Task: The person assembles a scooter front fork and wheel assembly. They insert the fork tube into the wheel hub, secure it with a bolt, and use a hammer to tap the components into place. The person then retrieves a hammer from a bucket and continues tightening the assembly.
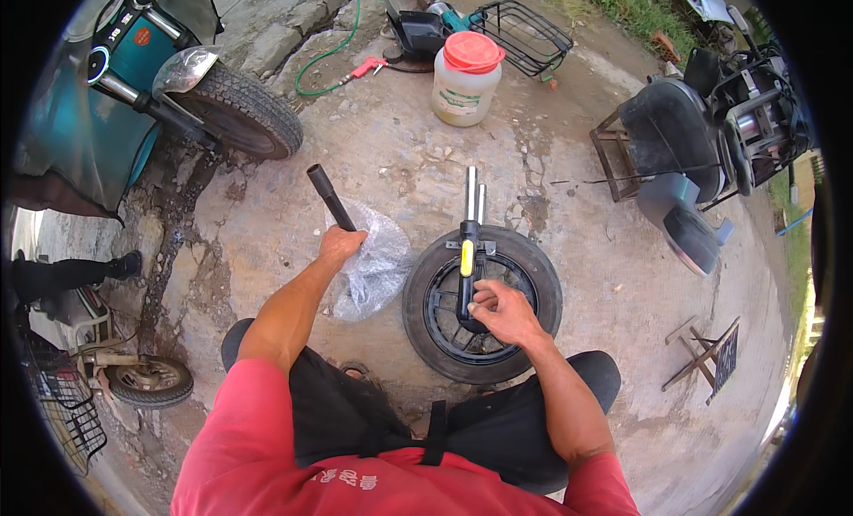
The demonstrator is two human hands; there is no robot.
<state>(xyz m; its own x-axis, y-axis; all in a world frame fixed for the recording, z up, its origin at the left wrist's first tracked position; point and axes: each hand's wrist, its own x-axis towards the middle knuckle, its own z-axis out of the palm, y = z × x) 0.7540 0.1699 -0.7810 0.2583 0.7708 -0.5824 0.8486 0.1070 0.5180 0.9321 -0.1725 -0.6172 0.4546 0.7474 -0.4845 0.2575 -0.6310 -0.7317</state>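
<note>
Black tube (330, 198) over cracked outdoor concrete (613, 240), left hand (341, 246) around it, right hand (506, 312): grip unclear.

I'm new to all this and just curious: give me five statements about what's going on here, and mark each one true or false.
1. The left hand is empty. False: the left hand grips a dark tube.
2. The right hand is over the wheel. True.
3. The fork piece bears a yellow patch. True.
4. The jar is topped in green. False: the jar has a red lid.
5. A black wire basket lies beyond the jar, off to its right. True.
</note>
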